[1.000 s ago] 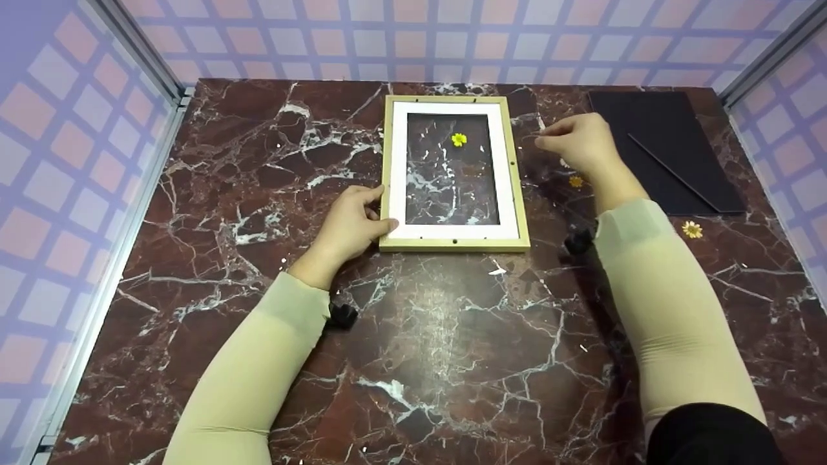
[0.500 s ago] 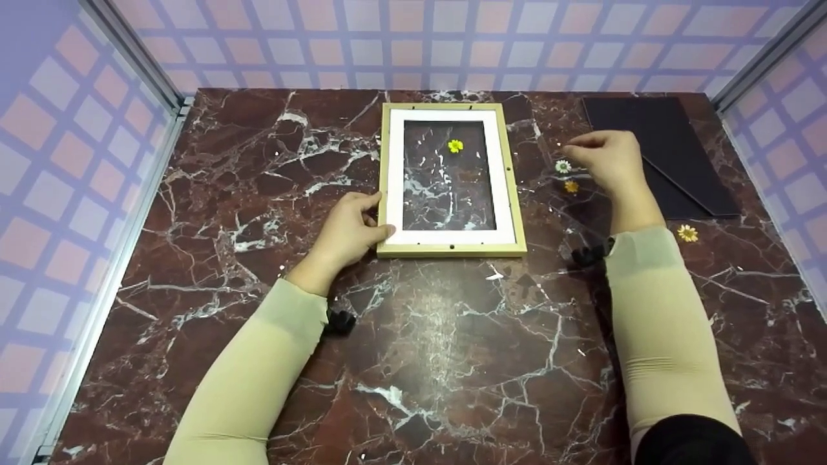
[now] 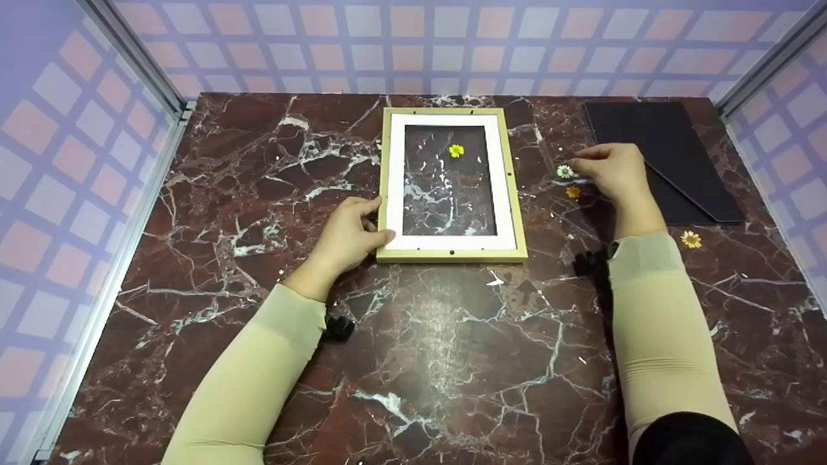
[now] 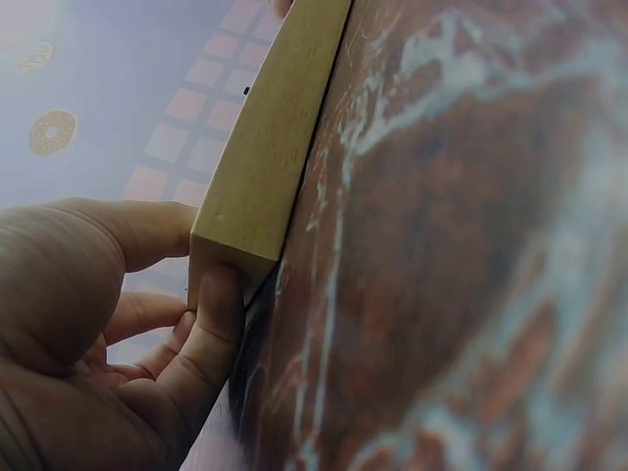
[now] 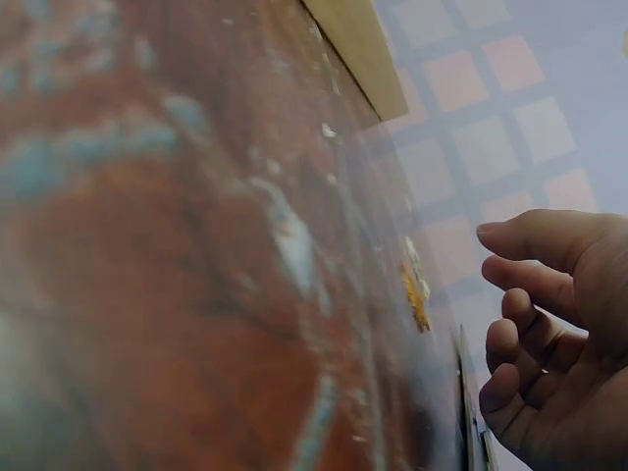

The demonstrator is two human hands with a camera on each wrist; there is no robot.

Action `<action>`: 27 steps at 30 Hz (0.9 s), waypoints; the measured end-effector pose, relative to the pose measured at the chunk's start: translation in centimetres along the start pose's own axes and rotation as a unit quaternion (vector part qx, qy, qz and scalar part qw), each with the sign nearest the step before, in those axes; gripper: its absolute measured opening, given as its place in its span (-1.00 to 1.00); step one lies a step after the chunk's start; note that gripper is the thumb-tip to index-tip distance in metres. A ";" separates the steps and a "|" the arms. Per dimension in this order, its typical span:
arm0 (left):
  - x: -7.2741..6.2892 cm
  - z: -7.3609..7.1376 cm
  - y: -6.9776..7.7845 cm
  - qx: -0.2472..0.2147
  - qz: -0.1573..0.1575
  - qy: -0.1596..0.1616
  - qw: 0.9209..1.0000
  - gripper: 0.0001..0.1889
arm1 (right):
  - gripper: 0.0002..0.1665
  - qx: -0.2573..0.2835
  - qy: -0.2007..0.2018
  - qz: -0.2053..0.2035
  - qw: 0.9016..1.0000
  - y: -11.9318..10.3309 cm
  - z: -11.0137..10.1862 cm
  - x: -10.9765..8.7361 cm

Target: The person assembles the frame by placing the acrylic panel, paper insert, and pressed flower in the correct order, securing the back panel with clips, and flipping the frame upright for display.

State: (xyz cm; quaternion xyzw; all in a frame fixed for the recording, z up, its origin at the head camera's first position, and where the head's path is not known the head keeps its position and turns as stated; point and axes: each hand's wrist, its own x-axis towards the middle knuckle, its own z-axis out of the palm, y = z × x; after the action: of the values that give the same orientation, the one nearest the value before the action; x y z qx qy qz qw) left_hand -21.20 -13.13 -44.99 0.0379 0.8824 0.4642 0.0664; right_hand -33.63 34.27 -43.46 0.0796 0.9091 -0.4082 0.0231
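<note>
A light wooden picture frame [image 3: 446,257] with a white mat lies on the marbled table. One yellow flower [image 3: 456,150] shows inside the mat's opening, in its upper right part. My left hand [image 3: 349,236] grips the frame near its lower left corner; in the left wrist view its thumb and fingers pinch the wooden edge [image 4: 260,147]. Right of the frame, a white flower [image 3: 565,172] lies just above an orange flower [image 3: 572,192]. My right hand [image 3: 614,171] is at the white flower, fingertips close beside it. The right wrist view shows its thumb and index finger apart, nothing between them.
A black board [image 3: 685,148] lies at the back right, with a dark strip-like edge [image 3: 685,192] running diagonally across it. Below it sits a pale yellow flower [image 3: 690,239]. Checked walls [image 3: 433,51] enclose the table at the back and sides.
My right hand has moved right, away from the frame's side, and then down to the white flower, which it partly covered before. The left hand keeps its grip on the frame.
</note>
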 end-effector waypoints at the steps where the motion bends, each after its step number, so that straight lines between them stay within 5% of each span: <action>1: 0.0 0.0 0.0 -0.001 0.001 -0.001 1.000 -0.15 | -0.48 0.012 -0.006 0.006 1.000 0.1 -0.2 0.0; 6: 0.0 0.1 0.0 -0.014 -0.002 0.004 1.000 -0.15 | -0.46 0.034 -0.040 -0.002 0.999 0.3 -1.4 -0.4; 11: 0.1 0.1 -0.1 -0.012 -0.007 0.001 1.000 -0.15 | -0.49 -0.065 -0.093 -0.048 0.992 1.0 -2.5 -1.0; 16: 0.0 0.1 -0.2 -0.014 -0.012 0.001 1.000 -0.14 | -0.56 -0.107 -0.127 -0.064 0.984 1.6 -3.0 -1.3; 27: 0.0 0.2 0.0 -0.014 -0.011 -0.002 1.000 -0.14 | -0.62 -0.119 -0.135 -0.060 0.982 1.9 -2.5 -1.3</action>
State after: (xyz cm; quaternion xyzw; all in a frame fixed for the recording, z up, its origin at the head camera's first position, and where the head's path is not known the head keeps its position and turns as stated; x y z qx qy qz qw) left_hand -21.20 -12.96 -45.07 0.0282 0.8758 0.4760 0.0742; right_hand -31.97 37.20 -43.10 -0.0340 0.9428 -0.3051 0.1299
